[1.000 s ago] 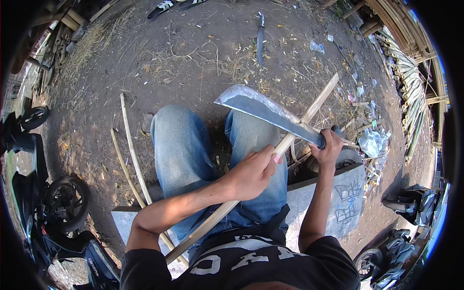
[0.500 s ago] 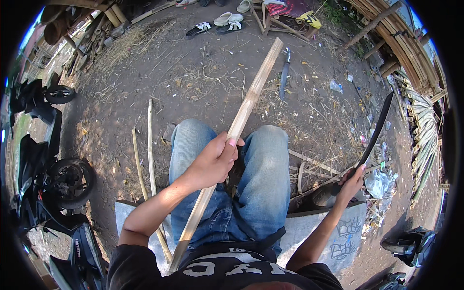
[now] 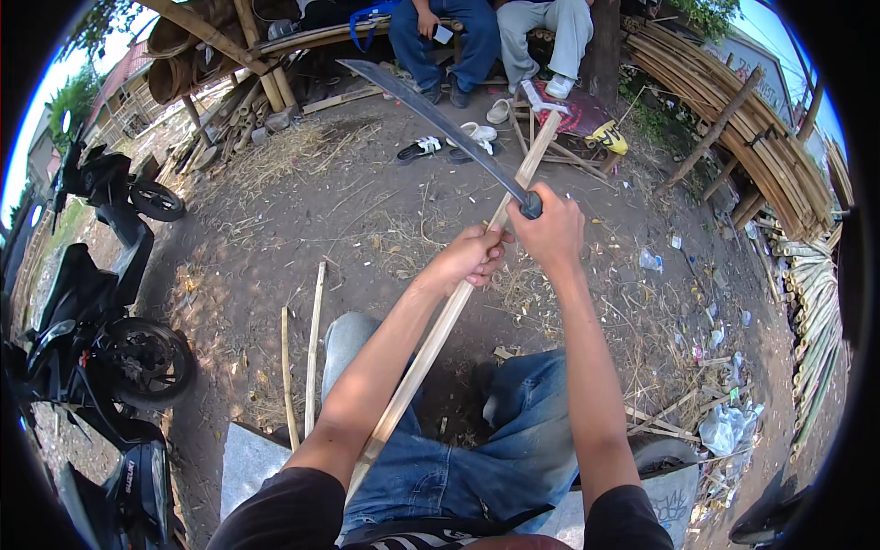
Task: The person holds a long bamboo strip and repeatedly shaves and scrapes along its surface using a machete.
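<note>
A long pale bamboo strip [image 3: 423, 356] slants from near my lap up and away to the right. My left hand [image 3: 472, 257] is closed round it at about mid-length. Just beyond, my right hand [image 3: 554, 227] grips the black handle of a machete [image 3: 429, 112]. Its dark, curved blade points up and to the left, crossing over the strip's far part. From this view I cannot tell whether the blade touches the strip.
Two thin bamboo strips [image 3: 314, 344] lean by my left leg. Parked motorcycles [image 3: 137, 357] stand at left. Ahead are sandals [image 3: 472, 137] and two seated people [image 3: 449, 41]. Stacked bamboo slats [image 3: 733, 119] are at right, and a plastic bag [image 3: 724, 427] lies among litter.
My right hand has swung the machete from far right to the middle, over the strip. My left hand has moved forward with the strip. The view has tilted up, showing seated people.
</note>
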A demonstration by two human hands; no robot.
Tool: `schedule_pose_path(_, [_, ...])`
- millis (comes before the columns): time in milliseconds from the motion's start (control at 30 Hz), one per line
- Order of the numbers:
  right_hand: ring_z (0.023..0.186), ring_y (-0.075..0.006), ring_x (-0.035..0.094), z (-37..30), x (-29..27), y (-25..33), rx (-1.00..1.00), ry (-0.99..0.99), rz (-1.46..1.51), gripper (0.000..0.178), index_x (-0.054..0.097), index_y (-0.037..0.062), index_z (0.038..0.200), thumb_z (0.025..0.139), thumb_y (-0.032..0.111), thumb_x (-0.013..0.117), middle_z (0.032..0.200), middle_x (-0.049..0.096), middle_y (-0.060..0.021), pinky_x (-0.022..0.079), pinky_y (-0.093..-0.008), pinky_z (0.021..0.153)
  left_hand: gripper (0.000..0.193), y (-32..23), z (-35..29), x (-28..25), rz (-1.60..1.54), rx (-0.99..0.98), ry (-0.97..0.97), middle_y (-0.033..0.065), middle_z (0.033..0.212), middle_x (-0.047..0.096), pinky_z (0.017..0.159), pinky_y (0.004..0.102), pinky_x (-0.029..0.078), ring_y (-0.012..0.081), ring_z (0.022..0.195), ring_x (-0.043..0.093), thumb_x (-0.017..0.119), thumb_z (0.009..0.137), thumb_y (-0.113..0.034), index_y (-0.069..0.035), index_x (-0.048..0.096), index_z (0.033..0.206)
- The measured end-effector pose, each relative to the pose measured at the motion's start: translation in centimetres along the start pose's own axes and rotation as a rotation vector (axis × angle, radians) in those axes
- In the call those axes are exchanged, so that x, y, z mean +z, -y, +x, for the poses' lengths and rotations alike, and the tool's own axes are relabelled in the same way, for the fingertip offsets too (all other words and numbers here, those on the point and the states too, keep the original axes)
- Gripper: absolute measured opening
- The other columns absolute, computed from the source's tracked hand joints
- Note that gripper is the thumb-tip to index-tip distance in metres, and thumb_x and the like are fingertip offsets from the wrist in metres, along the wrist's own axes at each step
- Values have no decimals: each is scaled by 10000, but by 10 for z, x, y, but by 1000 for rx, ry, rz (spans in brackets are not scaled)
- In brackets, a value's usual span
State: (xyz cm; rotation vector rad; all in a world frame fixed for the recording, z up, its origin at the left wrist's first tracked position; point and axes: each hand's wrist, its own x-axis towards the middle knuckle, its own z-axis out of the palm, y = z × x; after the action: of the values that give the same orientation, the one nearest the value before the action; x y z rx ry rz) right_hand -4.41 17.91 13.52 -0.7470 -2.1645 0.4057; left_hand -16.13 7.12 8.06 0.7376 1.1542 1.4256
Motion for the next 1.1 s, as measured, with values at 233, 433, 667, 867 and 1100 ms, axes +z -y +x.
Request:
schedule_pose_path(233, [606,-366,690,-24,63,-89,-186,109,-45,249,682,57,817,742,263,800,652,685,-153,550,-448,582,371,54,6,-53,-464,-99,50,-29,766,439,352,188,296,43,471,347,335,1094,-330,-20,537,1124])
schedule_pose_path(433, [577,-348,673,-39,82,-104,-237,224,9,227,649,57,795,739,215,802,620,652,-142,527,-426,552,313,53,-7,-59,-606,-62,124,-35,721,433,370,200,329,53,482,388,367,1073,-331,-72,535,1024])
schedule_pose_path(667, [555,-318,652,-52,78,-91,-346,312,32,256,619,69,777,715,220,816,609,626,-112,501,-407,535,452,75,2,-45,-350,-80,70,-35,562,332,321,232,281,65,362,307,345,1057,-382,-123,388,690])
schedule_pose_path(867, [543,-297,638,-44,83,-104,-461,312,-141,265,606,88,767,707,227,823,595,606,-80,488,-406,522,508,79,5,-40,-216,-148,-158,-27,539,299,362,257,250,75,392,296,316,1082,-390,-131,349,646])
schedule_pose_path(1100, [591,-282,647,-43,85,-113,-492,270,-201,268,598,89,769,676,220,812,643,614,-66,497,-400,551,489,67,0,-35,-226,-149,-165,-33,549,310,355,244,253,70,395,308,327,1089,-405,-108,411,711])
